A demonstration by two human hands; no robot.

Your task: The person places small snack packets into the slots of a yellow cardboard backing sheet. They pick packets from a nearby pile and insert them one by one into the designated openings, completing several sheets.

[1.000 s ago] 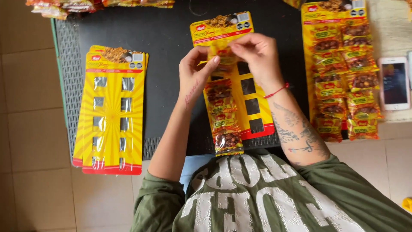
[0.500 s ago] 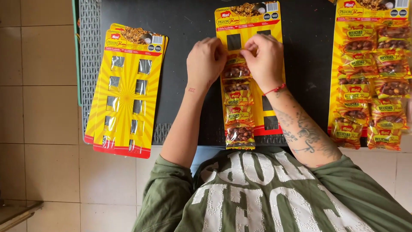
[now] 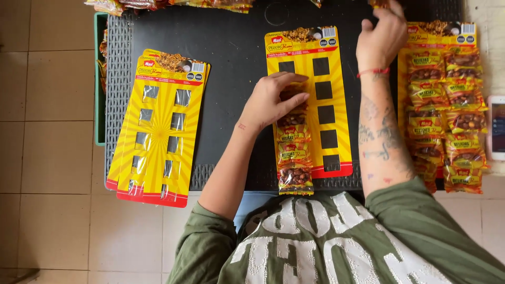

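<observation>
Empty cards left, filled card right, table.

A stack of empty yellow display cards lies at nine o'clock on the black table. A filled card of snack packets sits at three o'clock, a white phone just beyond it.

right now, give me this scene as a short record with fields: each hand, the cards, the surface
left hand: pressing on the strip of snack packets on the middle card
right hand: raised at the far edge of the table, fingers curled; what it grips cannot be told
middle card: yellow, left column filled, right column's dark slots bare
empty cards: stacked at left
filled card: at right
surface: black table
</observation>
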